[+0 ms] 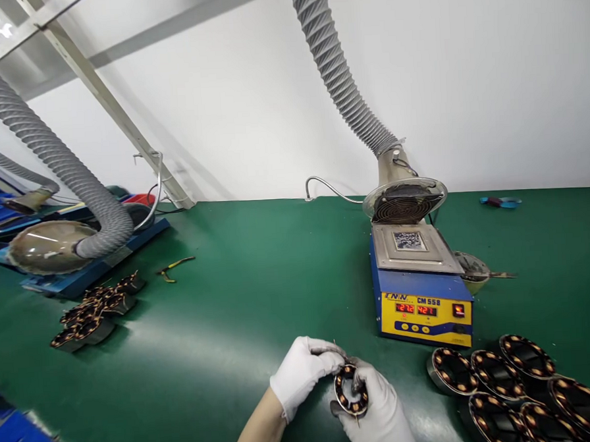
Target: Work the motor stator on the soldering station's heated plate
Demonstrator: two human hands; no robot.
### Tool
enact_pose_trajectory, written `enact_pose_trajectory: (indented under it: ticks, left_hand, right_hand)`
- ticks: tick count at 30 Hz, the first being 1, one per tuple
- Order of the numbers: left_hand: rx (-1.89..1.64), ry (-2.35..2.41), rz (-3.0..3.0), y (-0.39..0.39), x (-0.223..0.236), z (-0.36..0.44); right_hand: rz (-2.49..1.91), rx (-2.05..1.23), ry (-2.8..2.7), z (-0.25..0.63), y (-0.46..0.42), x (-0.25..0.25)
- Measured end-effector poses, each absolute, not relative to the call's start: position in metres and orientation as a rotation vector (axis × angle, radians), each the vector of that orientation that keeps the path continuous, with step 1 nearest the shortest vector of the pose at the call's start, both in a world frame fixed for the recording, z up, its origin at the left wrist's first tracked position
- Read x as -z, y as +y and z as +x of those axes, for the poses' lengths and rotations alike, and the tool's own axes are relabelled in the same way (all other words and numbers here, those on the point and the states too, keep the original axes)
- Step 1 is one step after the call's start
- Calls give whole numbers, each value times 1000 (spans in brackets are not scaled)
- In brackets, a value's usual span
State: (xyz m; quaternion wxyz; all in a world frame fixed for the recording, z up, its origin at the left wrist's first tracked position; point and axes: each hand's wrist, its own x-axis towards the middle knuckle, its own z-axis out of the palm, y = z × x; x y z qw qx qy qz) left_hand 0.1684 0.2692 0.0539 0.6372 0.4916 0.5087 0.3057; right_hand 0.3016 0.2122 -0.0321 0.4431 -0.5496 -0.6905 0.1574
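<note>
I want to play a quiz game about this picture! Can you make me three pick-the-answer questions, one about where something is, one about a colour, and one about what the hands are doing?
1. Where does the yellow and blue machine stand?
A. under the grey hose's round hood
B. on the floor
C. on top of the pile of rings

2. What colour is the table?
A. red
B. green
C. white

3. What is happening to the coil ring near the bottom?
A. it lies alone on the table
B. it hangs from the hose
C. both gloved hands hold it

Answers:
1. A, the hood sits right above the machine's top plate.
2. B, the tabletop is green all over.
3. C, the left hand and right hand both grip the ring.
</note>
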Motion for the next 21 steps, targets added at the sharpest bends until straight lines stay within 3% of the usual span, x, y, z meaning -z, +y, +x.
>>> enact_pose_trajectory:
  ticks: [6, 11, 21]
  left_hand:
    - [-1045, 1233, 884, 273, -57, 162]
    - [-825, 1282, 885, 265, -60, 163]
    - [-880, 1305, 912, 263, -50, 177]
  right_hand:
    - [-1347, -423, -1733, 301, 212, 32]
    - [-1316, -429, -1731, 302, 213, 28]
    - [-1317, -473, -1725, 305, 212, 19]
